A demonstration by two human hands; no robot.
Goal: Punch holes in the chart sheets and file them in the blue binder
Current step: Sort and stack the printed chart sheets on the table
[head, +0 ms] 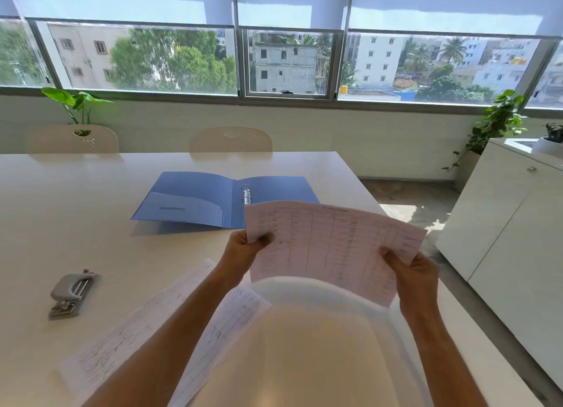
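I hold a chart sheet with a printed grid up in the air over the table's right side. My left hand pinches its lower left corner and my right hand grips its lower right edge. Behind the sheet the blue binder lies open flat on the white table, its metal rings showing at the spine. More chart sheets lie on the table under my left forearm. A grey hole punch rests at the left.
Two beige chairs stand at the table's far edge below a wide window. A white cabinet stands to the right across a strip of floor, with potted plants beside it. A pale rounded chair back fills the foreground.
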